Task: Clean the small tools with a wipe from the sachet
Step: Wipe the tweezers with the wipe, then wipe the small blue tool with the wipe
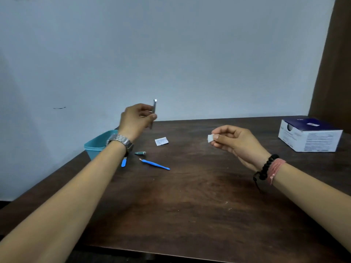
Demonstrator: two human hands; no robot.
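Dark wood grain runs across the tabletop (pixel 190 186), which stands against a plain pale wall. At its far left sits a teal tub (pixel 95 145); at the far right, a white and navy box (pixel 309 135).

The left hand (pixel 135 120) is raised above the tabletop, its fingers and thumb pinching a slim metal tool (pixel 154 111) held nearly upright, bright tip on top. The right hand (pixel 233 141) hovers well apart from it, thumb and fingers curled onto a small folded white wipe (pixel 210 138). The opened sachet (pixel 161 141) lies flat on the tabletop between the hands, a little nearer the left. Below it rest a blue-handled tool (pixel 154 164), a second blue handle (pixel 123 162) partly hidden by the left wrist, and a small greenish-grey piece (pixel 140 153) whose nature I cannot tell.

The step in hand looks like bringing wipe and metal tool together. To do it well, the wipe should fold around the shaft and be drawn along it toward the tip in one direction, with the left hand turning the tool so every face is reached. The part under the left fingers will need a change of hold, or it will be missed. A fresh fold of the wipe would suit each of the blue tools, which seem yet to be handled.
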